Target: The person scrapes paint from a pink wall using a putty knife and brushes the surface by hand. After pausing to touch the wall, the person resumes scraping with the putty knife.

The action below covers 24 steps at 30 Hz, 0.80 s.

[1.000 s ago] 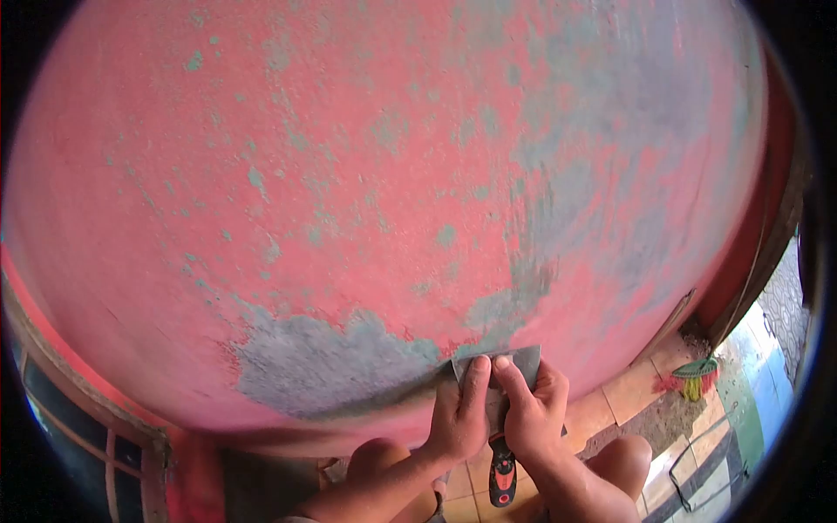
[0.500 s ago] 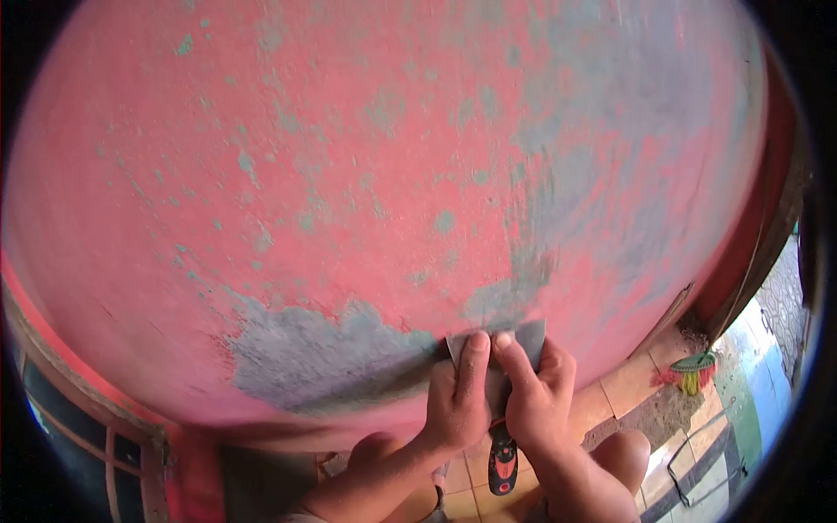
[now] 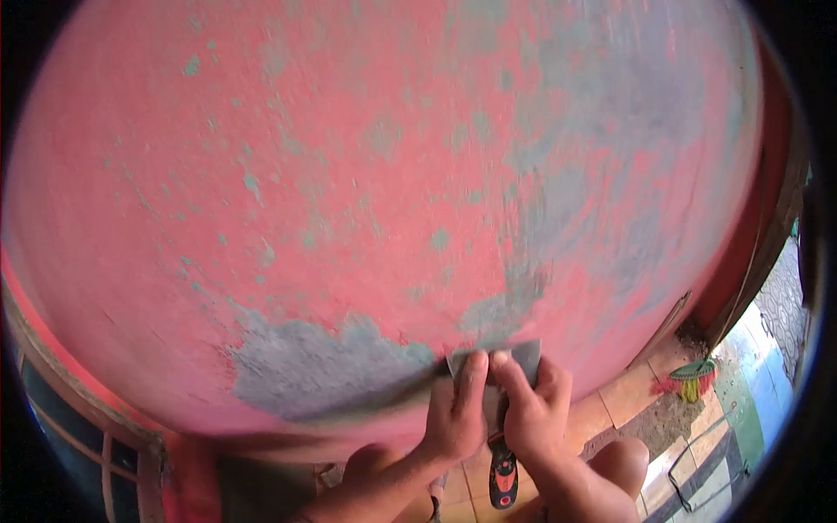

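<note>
Both my hands grip a wide metal scraper [image 3: 523,356] with a black and red handle [image 3: 503,475] hanging below. My left hand [image 3: 458,410] is closed around the left side of the blade, its thumb pressed flat on the metal. On the other side, my right hand [image 3: 536,405] holds the blade in the same way, thumbs almost touching. The blade's top edge lies against the lower part of a pink painted wall [image 3: 349,200]. Left of the blade is a large bare grey patch [image 3: 323,370]; just above it is a smaller grey-green one [image 3: 501,315].
A broom head with green, red and yellow bristles [image 3: 695,381] rests on the tiled floor at right, near a heap of debris [image 3: 654,427]. A window frame [image 3: 109,444] stands at lower left. My knees [image 3: 621,462] are bent close to the wall.
The scraper and both hands have moved slightly down in the view, still pressed together on the blade. The wall's lower patches also sit a little lower as the view shifts.
</note>
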Tool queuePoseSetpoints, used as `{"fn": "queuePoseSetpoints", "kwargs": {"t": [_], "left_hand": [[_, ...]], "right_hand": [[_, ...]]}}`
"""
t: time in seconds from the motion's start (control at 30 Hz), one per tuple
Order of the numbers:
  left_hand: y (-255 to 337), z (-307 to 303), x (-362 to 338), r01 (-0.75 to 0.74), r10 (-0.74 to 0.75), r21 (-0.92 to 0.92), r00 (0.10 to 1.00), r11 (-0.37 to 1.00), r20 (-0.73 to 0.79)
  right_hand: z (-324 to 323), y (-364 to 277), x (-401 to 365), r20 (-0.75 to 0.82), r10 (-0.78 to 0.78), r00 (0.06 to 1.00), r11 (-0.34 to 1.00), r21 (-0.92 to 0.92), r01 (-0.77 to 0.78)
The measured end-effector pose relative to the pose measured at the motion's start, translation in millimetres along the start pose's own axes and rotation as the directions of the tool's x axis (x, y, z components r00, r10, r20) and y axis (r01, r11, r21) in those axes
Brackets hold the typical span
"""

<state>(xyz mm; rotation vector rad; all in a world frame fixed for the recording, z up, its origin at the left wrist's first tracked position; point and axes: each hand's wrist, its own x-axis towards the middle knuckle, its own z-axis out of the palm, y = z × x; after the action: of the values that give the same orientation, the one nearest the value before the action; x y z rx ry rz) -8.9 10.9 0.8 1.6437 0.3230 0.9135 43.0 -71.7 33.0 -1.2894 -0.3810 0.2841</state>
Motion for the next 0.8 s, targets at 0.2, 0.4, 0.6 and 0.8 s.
{"fn": "queuePoseSetpoints", "kwargs": {"t": [0.2,0.4,0.6,0.8], "left_hand": [[13,-4,2,0.187,-0.177,-0.145,0.981,0.971,0.083],[11,-7,0,0.273,-0.256,-0.177,0.96,0.945,0.116],[5,-5,2,0.233,-0.222,-0.114,0.97,0.966,0.097],[-6,1,-7,0.159,-0.161,-0.158,0.987,0.975,0.002]], "right_hand": [[0,15,-2,-0.029,-0.028,0.999,0.998,0.047,0.029],[0,5,-2,-0.028,-0.016,0.999,0.999,0.051,0.018],[-3,6,1,-0.014,-0.034,0.999,0.999,0.004,0.035],[-1,18,-2,-0.039,-0.044,0.998,0.998,0.047,0.046]]}}
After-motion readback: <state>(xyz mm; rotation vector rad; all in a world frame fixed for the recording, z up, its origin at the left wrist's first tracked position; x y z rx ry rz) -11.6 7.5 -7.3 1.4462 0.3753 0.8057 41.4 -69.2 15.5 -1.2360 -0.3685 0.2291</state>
